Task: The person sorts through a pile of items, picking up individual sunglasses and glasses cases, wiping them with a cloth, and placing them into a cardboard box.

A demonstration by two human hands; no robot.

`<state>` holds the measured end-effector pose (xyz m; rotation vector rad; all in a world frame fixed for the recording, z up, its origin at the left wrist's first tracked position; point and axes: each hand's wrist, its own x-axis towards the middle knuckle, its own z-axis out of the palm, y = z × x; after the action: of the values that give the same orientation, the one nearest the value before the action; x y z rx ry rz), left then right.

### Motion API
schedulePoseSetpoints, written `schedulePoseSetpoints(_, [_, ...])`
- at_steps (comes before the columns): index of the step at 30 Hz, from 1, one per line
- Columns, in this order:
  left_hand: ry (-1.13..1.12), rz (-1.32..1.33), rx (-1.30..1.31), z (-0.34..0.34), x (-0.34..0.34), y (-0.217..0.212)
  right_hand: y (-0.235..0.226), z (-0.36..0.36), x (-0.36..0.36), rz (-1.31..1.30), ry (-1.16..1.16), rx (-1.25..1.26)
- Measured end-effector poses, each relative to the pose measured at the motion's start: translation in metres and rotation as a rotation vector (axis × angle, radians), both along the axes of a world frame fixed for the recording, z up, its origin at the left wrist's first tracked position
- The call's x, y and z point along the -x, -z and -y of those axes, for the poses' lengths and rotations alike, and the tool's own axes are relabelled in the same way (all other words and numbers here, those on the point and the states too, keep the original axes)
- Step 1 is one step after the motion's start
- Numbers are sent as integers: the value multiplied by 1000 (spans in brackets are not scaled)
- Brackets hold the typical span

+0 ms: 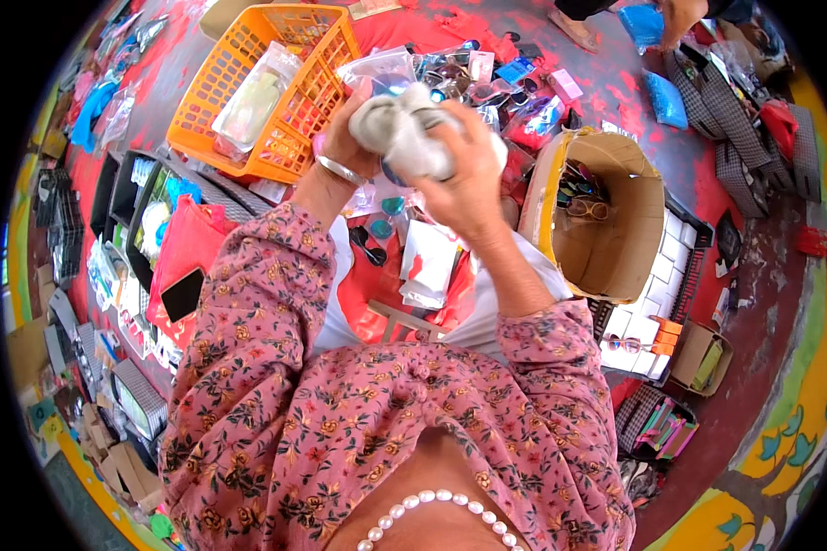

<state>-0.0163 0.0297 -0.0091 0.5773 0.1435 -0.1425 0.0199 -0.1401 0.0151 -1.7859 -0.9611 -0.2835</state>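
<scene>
Both my hands are raised together in front of me, closed around a crumpled grey-white cloth (402,130). My left hand (346,138), with a silver bangle at the wrist, grips the cloth's left side. My right hand (462,174) wraps over its right side. Something dark and round sits inside the cloth between my hands, mostly hidden. A clear plastic bag (381,69) shows just behind my left hand.
An orange plastic basket (211,110) holding a clear packet stands at the left. An open cardboard box (606,220) with sunglasses is at the right. Loose sunglasses and packets litter the red floor. White boxes (643,317) sit lower right. Another person's foot (574,28) is at the top.
</scene>
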Motion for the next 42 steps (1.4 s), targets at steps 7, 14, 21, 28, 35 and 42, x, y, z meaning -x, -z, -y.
schedulePoseSetpoints(7, [-234,2,-119,42,-10,-7,11,-7,-28,-136,345,184])
schedulePoseSetpoints(14, [13,-85,-258,47,-9,-15,-5,27,-85,-427,541,-82])
schedulePoseSetpoints(21, [-147,-121,-171,31,-17,30,1,-17,-30,-85,74,370])
schedulePoseSetpoints(28, [-447,-170,-220,-8,-16,-8,-2,3,-3,110,-103,533])
schedulePoseSetpoints(35, [-388,28,-30,-28,-13,-14,9,37,-54,-703,211,224])
schedulePoseSetpoints(42, [-329,162,-60,-13,-18,-22,25,7,-30,-1641,-9,-308])
